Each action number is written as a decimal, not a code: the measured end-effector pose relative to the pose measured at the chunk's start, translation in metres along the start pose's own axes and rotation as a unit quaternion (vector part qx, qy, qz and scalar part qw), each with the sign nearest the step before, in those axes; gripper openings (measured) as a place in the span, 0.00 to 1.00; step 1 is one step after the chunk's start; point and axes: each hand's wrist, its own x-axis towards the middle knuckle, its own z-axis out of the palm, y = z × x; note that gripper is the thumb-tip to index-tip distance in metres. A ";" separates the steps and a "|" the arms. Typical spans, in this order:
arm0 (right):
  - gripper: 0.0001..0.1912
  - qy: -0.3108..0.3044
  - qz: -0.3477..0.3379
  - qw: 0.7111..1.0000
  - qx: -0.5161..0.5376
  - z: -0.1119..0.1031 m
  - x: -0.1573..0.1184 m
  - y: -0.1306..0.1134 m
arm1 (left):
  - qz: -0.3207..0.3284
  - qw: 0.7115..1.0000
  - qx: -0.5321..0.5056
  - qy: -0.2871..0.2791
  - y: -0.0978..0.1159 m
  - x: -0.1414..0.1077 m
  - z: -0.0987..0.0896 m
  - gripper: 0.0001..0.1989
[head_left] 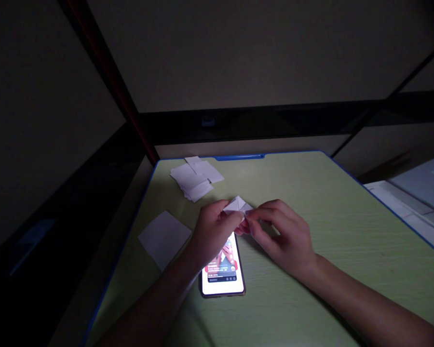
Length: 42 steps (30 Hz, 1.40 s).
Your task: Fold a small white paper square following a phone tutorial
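Observation:
A small folded piece of white paper (pixel 237 205) with visible creases is held up between my two hands. My left hand (pixel 215 229) is closed around its left and lower edge, the thumb lying across the front. At the paper's right corner, my right hand (pixel 284 233) pinches with thumb and forefinger. Below the hands lies a phone (pixel 222 286) with a bright screen showing a picture of hands and lines of text. My left hand and wrist hide its upper left part.
A single square sheet of paper (pixel 164 238) lies left of my left forearm. Farther back is a loose pile of white paper pieces (pixel 193 178). The light green table (pixel 347 231) has a blue rim and a blue handle (pixel 240 157) at its far edge. White boxes (pixel 419 193) stand beyond the right edge.

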 end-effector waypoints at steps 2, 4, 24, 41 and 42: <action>0.06 -0.014 -0.007 1.000 0.000 0.000 0.000 0.001 | 0.002 1.000 0.006 -0.007 -0.001 0.001 -0.001 0.04; 0.05 -0.016 0.007 1.000 0.015 0.000 0.000 0.001 | 0.008 1.000 0.025 -0.009 -0.003 0.002 -0.001 0.04; 0.05 -0.005 0.029 0.999 -0.019 -0.003 0.003 -0.002 | 0.104 0.974 0.197 0.048 -0.020 0.001 -0.003 0.05; 0.03 0.006 0.139 0.989 0.039 0.004 0.006 -0.006 | 0.132 0.944 0.298 0.044 -0.020 -0.002 -0.003 0.09; 0.03 0.006 0.138 0.990 0.039 0.004 0.006 -0.006 | 0.131 0.944 0.300 0.047 -0.020 -0.002 -0.003 0.09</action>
